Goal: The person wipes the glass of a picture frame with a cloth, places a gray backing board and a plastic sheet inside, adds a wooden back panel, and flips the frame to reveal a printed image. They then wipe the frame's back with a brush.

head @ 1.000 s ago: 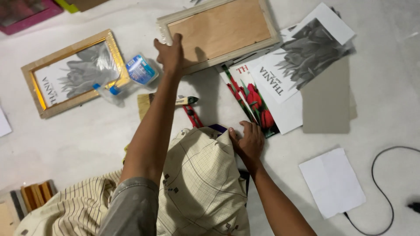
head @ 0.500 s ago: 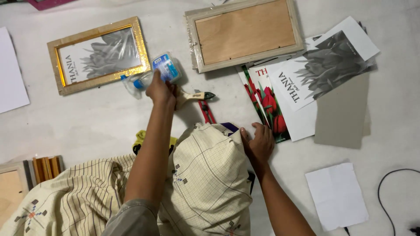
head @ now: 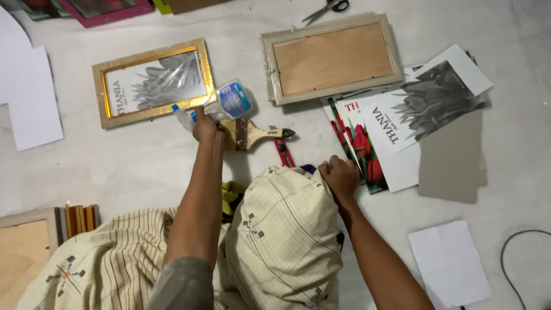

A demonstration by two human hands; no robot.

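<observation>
Fingers curled around plastic bottle

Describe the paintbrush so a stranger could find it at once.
Start at the gold frame on the floor and drop to its lower right corner, where the left hand rests. The paintbrush lies flat just right of that hand, below a clear plastic bottle. Its wide dark ferrule and pale wooden handle pointing right set it apart.

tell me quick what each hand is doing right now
Left hand: closed around the clear plastic bottle, beside the paintbrush.
Right hand: holds nothing, fingers curled, resting on the knee cloth near the flower prints.
</observation>
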